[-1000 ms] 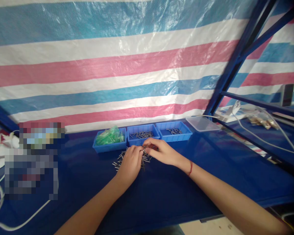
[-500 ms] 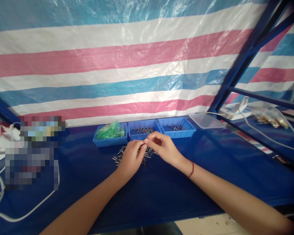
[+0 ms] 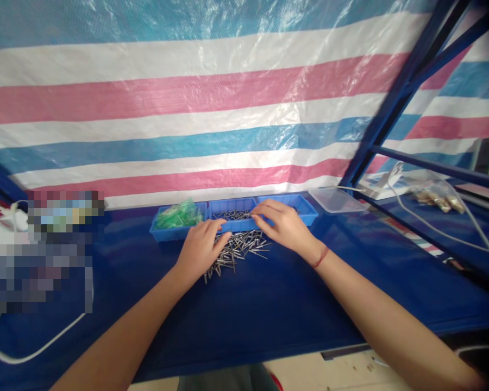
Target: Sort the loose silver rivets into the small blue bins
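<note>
A pile of thin silver pins that look like blind rivets (image 3: 238, 248) lies on the blue table, in front of three joined blue bins. My left hand (image 3: 201, 245) is at the pile's left side, thumb and fingers apart, with nothing visible between them. Over the near wall between the middle and right bins is my right hand (image 3: 283, 225), its thumb and forefinger closed together at the tips. Whatever they hold is too small to make out. More such pins lie in the middle bin (image 3: 233, 205). The right bin (image 3: 308, 209) is partly hidden behind my right hand.
Green plastic packets (image 3: 180, 214) fill the left bin (image 3: 167, 234). A clear plastic lid (image 3: 337, 200) lies right of the bins. White cables (image 3: 36, 355) run along the left side. A blue metal frame (image 3: 381, 117) and a bag of brass-coloured parts (image 3: 438, 198) are at right.
My hands, which met above the pile, have parted. The left has moved left and its fingers have spread; the right has gone up to the bins. More of the pile shows.
</note>
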Tool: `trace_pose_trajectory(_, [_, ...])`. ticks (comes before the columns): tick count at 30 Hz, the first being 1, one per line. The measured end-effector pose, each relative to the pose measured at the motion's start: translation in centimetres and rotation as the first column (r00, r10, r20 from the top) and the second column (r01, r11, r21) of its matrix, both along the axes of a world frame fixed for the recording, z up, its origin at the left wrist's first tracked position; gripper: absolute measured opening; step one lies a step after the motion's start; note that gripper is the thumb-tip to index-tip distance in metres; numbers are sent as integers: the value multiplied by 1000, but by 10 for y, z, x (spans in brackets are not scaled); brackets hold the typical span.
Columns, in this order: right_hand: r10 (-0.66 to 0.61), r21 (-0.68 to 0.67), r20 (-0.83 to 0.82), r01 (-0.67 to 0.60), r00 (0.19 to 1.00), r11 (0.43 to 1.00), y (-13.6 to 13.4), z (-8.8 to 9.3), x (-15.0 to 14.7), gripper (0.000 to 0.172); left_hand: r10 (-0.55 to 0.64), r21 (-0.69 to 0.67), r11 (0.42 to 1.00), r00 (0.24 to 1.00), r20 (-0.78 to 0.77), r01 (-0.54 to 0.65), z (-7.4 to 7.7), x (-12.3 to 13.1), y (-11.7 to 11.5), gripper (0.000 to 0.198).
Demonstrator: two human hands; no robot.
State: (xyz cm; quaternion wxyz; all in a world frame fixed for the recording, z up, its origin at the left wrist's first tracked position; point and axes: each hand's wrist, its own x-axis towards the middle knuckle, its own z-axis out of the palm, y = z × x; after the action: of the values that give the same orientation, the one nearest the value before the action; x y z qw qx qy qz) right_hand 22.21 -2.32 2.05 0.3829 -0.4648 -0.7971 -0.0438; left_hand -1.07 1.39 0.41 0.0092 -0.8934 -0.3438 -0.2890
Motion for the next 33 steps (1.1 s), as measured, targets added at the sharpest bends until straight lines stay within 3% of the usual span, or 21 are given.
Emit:
trace_pose_trajectory(4, [-318,59,182,312,930,948,12,-1,34,22,-96,-20,995,982,-166,94,5,-1,1,22])
trace_pose_trajectory(8, [-359,22,273,367,892,930,21,-7,46,19,-206,-77,978,950,-233,194,3,1,-1,22])
trace_pose_trajectory(13, [-279,-6,351,300,894,954,9,1,19,22,-215,-113,975,934,-285,190,-3,5,-6,21])
trace_pose_trajectory(17, [-42,-113,433,101,900,988,-8,5,-13,23,-176,-124,982,933,-314,143,-4,5,-9,23])
trace_pose_trajectory(20, [62,-239,459,56,886,970,-17,0,-27,21,-174,-152,980,925,-337,129,-2,4,-9,23])
trace_pose_trajectory(25, [117,-389,430,67,895,919,-17,-8,-30,17,-208,-193,971,905,-371,144,3,2,-10,22])
trace_pose_trajectory(30, [129,-430,373,48,919,902,-14,-10,-31,18,-136,-137,987,915,-381,89,2,6,-19,27])
trace_pose_trajectory(33, [153,-444,347,18,925,896,-14,-12,-32,15,-185,-132,980,912,-366,145,-1,6,-21,24])
